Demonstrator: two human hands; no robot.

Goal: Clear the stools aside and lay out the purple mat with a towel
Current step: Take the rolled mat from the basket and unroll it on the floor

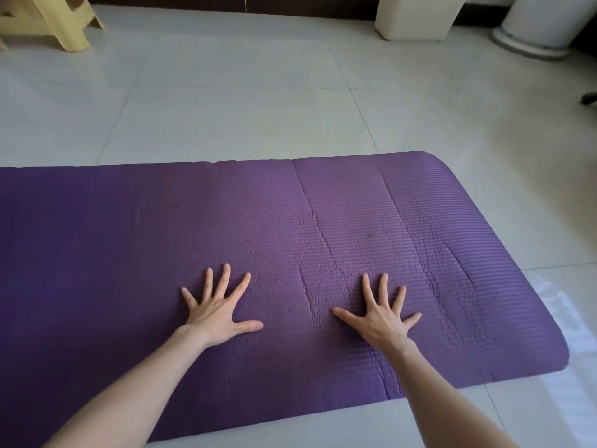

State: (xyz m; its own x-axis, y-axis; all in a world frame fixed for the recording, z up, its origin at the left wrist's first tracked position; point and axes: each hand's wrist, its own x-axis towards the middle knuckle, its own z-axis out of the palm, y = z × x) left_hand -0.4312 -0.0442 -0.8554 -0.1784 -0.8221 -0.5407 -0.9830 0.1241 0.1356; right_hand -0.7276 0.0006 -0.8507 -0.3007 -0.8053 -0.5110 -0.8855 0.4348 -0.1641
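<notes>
The purple mat (290, 227) lies unrolled and flat on the pale tiled floor, its rounded end at the right and its other end running out of view at the left. Creases cross its ribbed surface. My left hand (216, 305) rests palm down on the mat with fingers spread. My right hand (381, 312) presses flat on it too, fingers apart, a little to the right. Neither hand holds anything. A yellow plastic stool (48, 21) stands at the far left corner, away from the mat. No towel is in view.
A cream rectangular base (416, 17) and a round white pedestal (542, 30) stand along the far wall at the right. A small dark object (589, 98) pokes in at the right edge. Bare tiles stretch between the mat and the wall.
</notes>
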